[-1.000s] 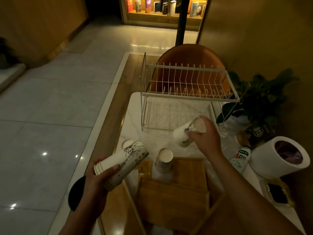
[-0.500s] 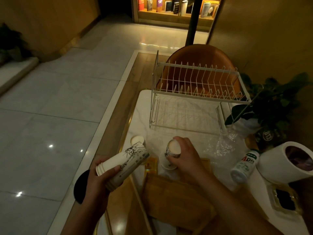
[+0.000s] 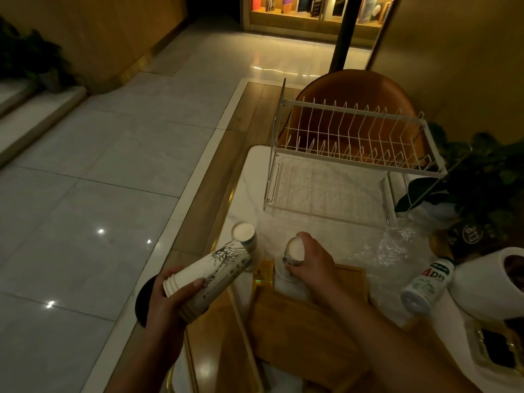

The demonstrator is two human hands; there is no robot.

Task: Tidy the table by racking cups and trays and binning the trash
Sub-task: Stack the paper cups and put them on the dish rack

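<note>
Rt hand (image 3: 309, 262) lowered, gripping inverted paper cup (image 3: 295, 249) by wooden tray (image 3: 312, 330); lt hand (image 3: 167, 304) clutching tilted printed cup stack (image 3: 209, 276)

Left hand (image 3: 167, 303), lower centre-left of frame: bare. Right hand (image 3: 313, 265), centre: bare. Left forearm (image 3: 141, 361) and right forearm (image 3: 391, 341) are bare down to the bottom edge. Dim lighting obscures finer detail.

You stand in what looks like a dim café or book lounge: a lit bookshelf (image 3: 320, 8) glows beyond polished floor tiles (image 3: 85, 208), and your marble tabletop (image 3: 249, 177) carries a marker (image 3: 472, 235) numbered B13, a padded chair (image 3: 354, 89) drawn up behind.
</note>
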